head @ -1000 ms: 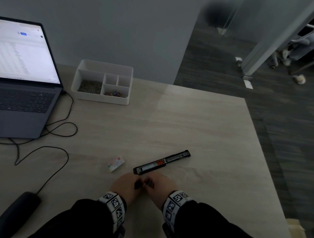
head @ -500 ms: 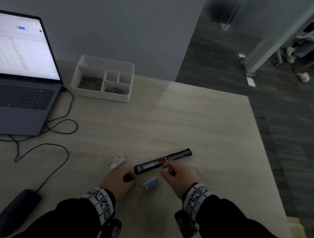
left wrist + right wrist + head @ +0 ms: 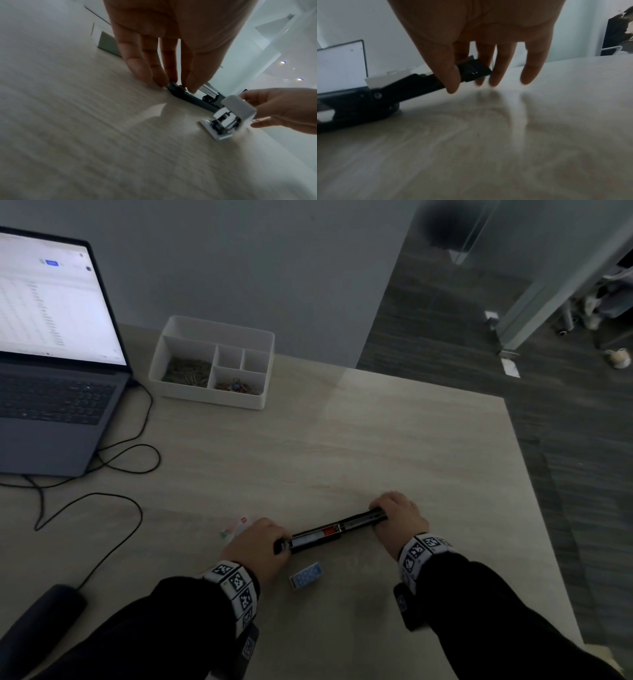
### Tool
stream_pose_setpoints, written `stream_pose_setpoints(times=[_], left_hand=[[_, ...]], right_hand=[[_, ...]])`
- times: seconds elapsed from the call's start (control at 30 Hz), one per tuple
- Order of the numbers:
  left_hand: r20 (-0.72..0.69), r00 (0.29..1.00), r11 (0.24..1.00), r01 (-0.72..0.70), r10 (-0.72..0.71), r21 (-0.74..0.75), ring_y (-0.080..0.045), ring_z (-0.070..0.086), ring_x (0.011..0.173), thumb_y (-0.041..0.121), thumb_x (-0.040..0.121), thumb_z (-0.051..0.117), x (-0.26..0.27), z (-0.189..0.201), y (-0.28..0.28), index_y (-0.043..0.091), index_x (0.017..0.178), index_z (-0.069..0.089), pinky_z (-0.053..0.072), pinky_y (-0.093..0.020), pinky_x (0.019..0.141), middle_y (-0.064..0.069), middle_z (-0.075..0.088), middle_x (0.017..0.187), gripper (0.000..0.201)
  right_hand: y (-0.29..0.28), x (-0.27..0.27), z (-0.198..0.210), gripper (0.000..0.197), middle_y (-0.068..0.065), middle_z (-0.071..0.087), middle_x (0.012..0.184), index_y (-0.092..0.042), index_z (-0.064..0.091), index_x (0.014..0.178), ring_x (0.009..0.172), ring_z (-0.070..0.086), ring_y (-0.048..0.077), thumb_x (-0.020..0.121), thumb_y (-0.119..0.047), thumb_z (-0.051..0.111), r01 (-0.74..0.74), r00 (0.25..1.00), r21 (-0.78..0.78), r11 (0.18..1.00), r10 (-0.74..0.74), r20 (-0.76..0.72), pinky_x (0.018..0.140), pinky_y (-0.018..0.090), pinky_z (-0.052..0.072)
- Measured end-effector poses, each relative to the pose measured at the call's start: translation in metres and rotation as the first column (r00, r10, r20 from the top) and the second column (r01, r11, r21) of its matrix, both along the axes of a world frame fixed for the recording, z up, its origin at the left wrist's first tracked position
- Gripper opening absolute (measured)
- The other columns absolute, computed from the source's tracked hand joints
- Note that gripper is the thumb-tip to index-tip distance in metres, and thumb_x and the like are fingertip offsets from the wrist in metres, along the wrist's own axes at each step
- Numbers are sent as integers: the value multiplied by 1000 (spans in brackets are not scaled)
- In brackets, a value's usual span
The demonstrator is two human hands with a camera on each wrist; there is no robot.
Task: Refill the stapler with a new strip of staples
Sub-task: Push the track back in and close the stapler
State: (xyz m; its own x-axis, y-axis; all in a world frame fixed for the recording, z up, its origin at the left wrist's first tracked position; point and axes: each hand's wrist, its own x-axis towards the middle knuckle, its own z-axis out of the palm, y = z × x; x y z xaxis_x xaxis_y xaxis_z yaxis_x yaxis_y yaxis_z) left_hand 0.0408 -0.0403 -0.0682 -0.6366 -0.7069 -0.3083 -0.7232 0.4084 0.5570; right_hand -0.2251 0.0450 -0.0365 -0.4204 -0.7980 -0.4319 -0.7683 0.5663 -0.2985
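A black stapler (image 3: 329,534) lies opened out flat on the table, its silver staple channel and a red part facing up. My left hand (image 3: 260,546) pinches its left end; in the left wrist view the fingertips (image 3: 192,89) close on that dark end (image 3: 178,93). My right hand (image 3: 397,513) grips the right end, with thumb and fingers round the black tip (image 3: 474,73), which sits slightly off the table. A small blue staple box (image 3: 306,575) lies between my wrists. A white and metal piece (image 3: 229,117) by the right hand is unclear.
A white and red small box (image 3: 236,527) lies partly behind my left hand. Further back stand a white divided tray (image 3: 212,330) with clips and an open laptop (image 3: 51,371) with a looping cable (image 3: 137,508). The table's right edge (image 3: 534,491) drops to the floor.
My hands were together at the table's front. The blue box now lies on the table, and both hands have spread apart to take hold of the stapler's two ends.
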Motion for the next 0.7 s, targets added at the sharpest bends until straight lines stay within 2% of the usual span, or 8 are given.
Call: stream_pose_setpoints(times=[0.07, 0.2, 0.27, 0.37, 0.43, 0.53, 0.63, 0.7], left_hand=[[-11, 1000, 1000, -14, 14, -15, -13, 54, 110, 31, 86, 57, 2, -4, 1, 24, 108, 65, 40, -25, 98, 3, 59, 113, 25], [-6, 1000, 1000, -27, 27, -10, -14, 54, 110, 30, 86, 58, 0, -4, 2, 24, 108, 65, 40, -26, 99, 2, 58, 114, 25], [6, 1000, 1000, -24, 24, 0, -15, 55, 111, 30, 85, 58, -2, -2, 1, 24, 108, 66, 41, -27, 99, 1, 59, 114, 25], [37, 998, 999, -44, 43, 30, -15, 55, 110, 31, 84, 60, -1, 0, 0, 25, 108, 67, 41, -27, 99, 1, 58, 114, 26], [48, 998, 998, -46, 45, 32, -15, 56, 110, 31, 85, 60, 0, 0, -2, 26, 108, 68, 41, -26, 97, 2, 58, 109, 25], [65, 998, 999, -19, 16, 36, -18, 57, 105, 32, 85, 58, 0, 4, -2, 23, 98, 71, 36, -27, 92, 6, 52, 88, 20], [68, 998, 998, -5, 1, 61, -19, 60, 95, 44, 80, 52, 3, 10, 0, 23, 91, 73, 40, -30, 89, 0, 58, 86, 31], [18, 1000, 994, -3, 1, 108, -14, 57, 78, 56, 75, 52, 7, 11, 3, 26, 80, 71, 42, -29, 73, 1, 59, 78, 35]], right_hand=[[3, -7, 9, 28, -2, 54, 104, -33, 62, 99, 99, 57, 23, 76, -19, 71, -55, 993, -99, 994, 65, 99, 91, 43, 50], [12, -13, 32, 36, -7, 60, 90, -24, 63, 100, 77, 56, 12, 71, -17, 83, -71, 980, -302, 951, 124, 158, 74, 26, 47], [13, -3, 41, 34, -12, 59, 87, -27, 64, 94, 74, 55, 3, 70, -16, 85, -91, 961, -442, 893, 196, 197, 69, 16, 43], [5, 26, 41, 24, -8, 61, 98, -17, 69, 93, 89, 54, -8, 73, -20, 82, -176, 912, -549, 817, 345, 221, 75, 5, 41], [-4, 48, 35, 24, -2, 66, 102, -17, 70, 96, 95, 56, -3, 77, -30, 76, -247, 889, -521, 817, 405, 213, 85, 11, 43], [-18, 78, 23, 22, -4, 67, 101, -29, 66, 102, 94, 60, 20, 81, -35, 66, -396, 878, -326, 858, 458, 141, 86, 39, 51], [-21, 96, 16, 26, -8, 64, 108, -37, 62, 110, 102, 56, 23, 84, -38, 56, -494, 855, -189, 849, 513, 69, 90, 43, 47], [-19, 100, 13, 26, -11, 61, 113, -40, 59, 113, 107, 51, 21, 88, -39, 52, -502, 856, -157, 851, 515, 54, 94, 43, 42]])
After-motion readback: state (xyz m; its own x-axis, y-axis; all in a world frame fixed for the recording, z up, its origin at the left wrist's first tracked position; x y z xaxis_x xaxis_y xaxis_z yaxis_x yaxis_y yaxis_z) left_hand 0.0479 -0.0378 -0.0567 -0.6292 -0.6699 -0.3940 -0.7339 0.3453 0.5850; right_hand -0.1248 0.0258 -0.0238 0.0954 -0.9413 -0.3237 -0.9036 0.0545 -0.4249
